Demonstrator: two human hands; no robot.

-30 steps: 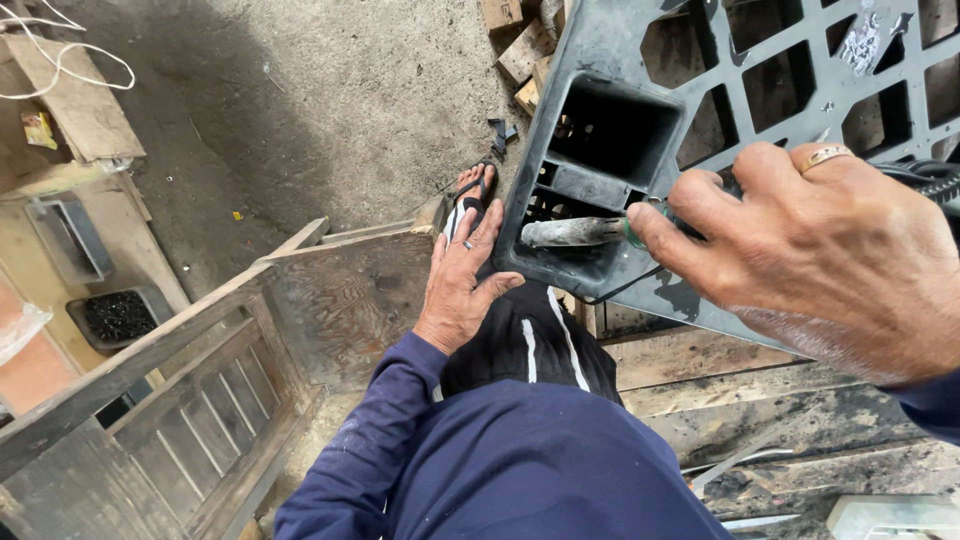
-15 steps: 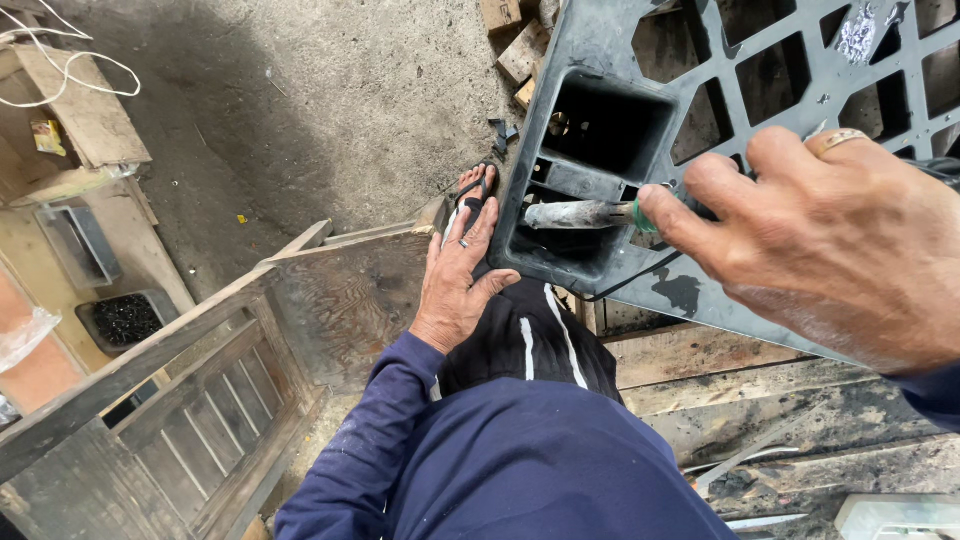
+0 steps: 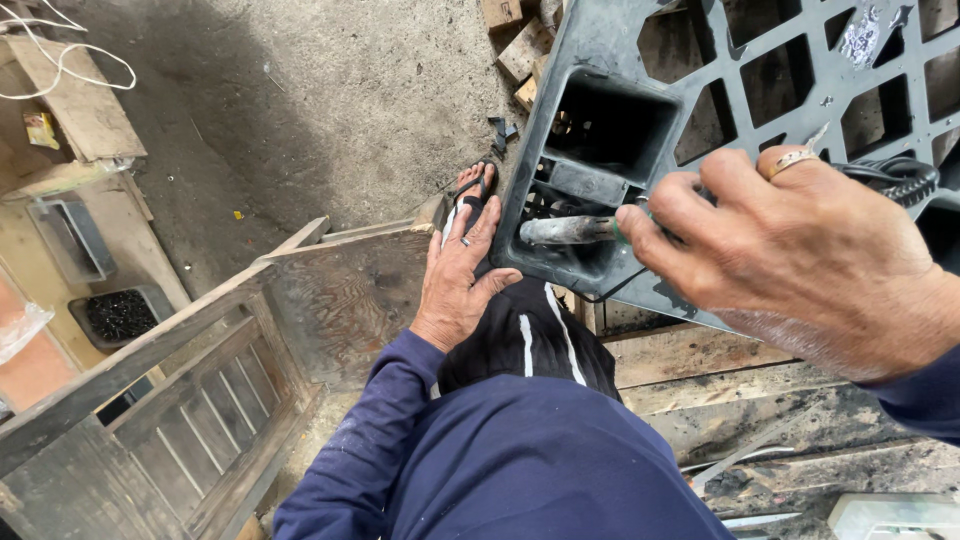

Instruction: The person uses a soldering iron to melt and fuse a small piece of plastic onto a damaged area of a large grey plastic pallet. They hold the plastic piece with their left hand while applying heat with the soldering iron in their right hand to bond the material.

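At far left, a wooden frame point(image 3: 170, 400) on the dusty floor. Next, left hand point(image 3: 458, 275) spread flat, open, pressing on the knee against the edge of the dark plastic pallet point(image 3: 700, 60). Further right, right hand point(image 3: 790, 260) closed around a metal-tipped tool point(image 3: 570, 230), pushed into the pallet's corner pocket. Pallet probably stiff, rather heavy; best taken by the grid openings.

The dirt floor point(image 3: 330, 110) on the upper left is wide open, so a hand could pass there. The grey plastic pallet point(image 3: 620, 40) blocks the upper right (only its square holes let anything through). The wooden frame point(image 3: 200, 400) fills the lower left, and wood scraps point(image 3: 520, 45) crowd the pallet's top corner.
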